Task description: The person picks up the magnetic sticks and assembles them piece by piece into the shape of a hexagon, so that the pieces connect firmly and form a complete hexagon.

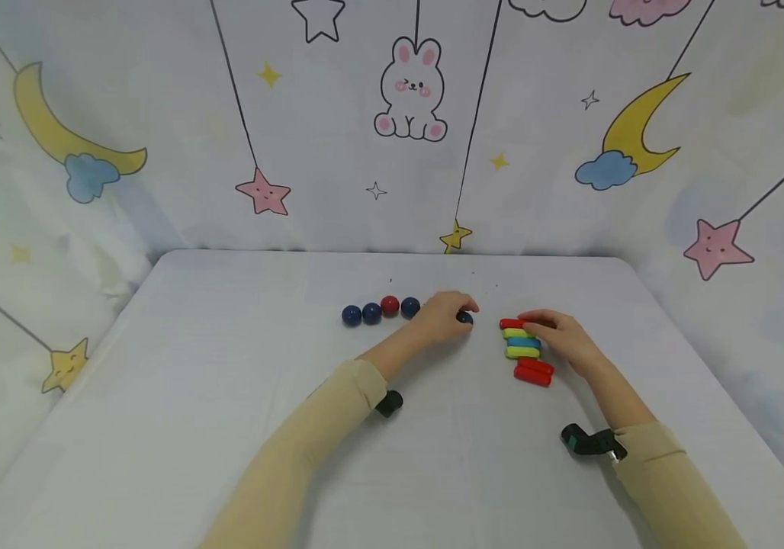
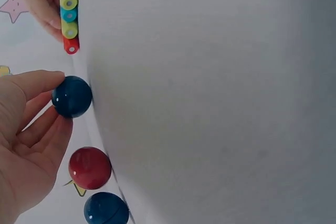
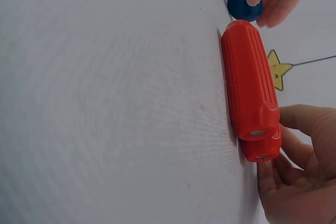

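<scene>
My left hand (image 1: 441,319) pinches a dark blue ball (image 2: 72,96) between thumb and fingers, at the right end of a row of balls. Beside it in the left wrist view is a red ball (image 2: 90,168), mostly hidden by the hand in the head view. My right hand (image 1: 563,335) holds the right end of the farthest red stick (image 1: 512,324), which tops a column of short sticks. Below that stick lie a yellow-green stick (image 1: 517,333), a blue stick (image 1: 524,343) and another yellow-green stick (image 1: 522,353). Two red sticks (image 3: 251,80) sit nearest the body.
Further left in the row stand two blue balls (image 1: 351,316), a red ball (image 1: 390,306) and another blue ball (image 1: 410,307). Everything lies on a white-covered table (image 1: 227,343). Behind it hangs a cloth (image 1: 337,137) printed with stars, moons and a rabbit.
</scene>
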The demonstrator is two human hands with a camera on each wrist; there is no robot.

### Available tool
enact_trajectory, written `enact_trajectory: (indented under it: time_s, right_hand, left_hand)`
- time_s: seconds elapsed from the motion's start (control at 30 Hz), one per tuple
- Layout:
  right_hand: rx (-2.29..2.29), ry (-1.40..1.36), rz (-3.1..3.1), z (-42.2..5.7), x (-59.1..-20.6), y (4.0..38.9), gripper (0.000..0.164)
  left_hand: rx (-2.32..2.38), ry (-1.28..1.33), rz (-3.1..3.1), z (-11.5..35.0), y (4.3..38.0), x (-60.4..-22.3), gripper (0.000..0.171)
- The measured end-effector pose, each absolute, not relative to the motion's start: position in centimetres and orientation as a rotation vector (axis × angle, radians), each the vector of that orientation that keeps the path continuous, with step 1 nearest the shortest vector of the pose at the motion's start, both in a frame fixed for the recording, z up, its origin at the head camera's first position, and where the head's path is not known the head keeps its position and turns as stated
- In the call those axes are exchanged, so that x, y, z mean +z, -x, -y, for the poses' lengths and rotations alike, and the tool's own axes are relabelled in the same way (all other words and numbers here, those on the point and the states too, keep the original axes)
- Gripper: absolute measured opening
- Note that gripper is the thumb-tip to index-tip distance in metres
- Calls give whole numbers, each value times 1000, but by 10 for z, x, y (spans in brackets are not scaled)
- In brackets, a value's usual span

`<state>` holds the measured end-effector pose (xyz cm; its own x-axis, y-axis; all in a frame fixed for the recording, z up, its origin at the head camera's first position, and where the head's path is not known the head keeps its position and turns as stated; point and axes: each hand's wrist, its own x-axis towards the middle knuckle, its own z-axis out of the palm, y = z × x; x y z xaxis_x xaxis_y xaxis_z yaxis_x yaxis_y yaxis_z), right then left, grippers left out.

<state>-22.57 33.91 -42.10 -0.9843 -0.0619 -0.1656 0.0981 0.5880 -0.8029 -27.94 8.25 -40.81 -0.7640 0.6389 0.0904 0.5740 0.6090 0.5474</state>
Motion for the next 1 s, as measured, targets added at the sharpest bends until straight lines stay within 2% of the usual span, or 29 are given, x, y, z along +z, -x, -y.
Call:
enact_trajectory:
  time_s: [0.43,1.0]
  right_hand:
    - [-1341,-32,-2641,-339,-421,227,50]
    - [-1330,-45,-2636,-337,-419,226,50]
  left_hand:
    - [975,-1147,-2486,-61,266,-417,32]
    - [1012,-1064,-2360,-19,251,-419,39]
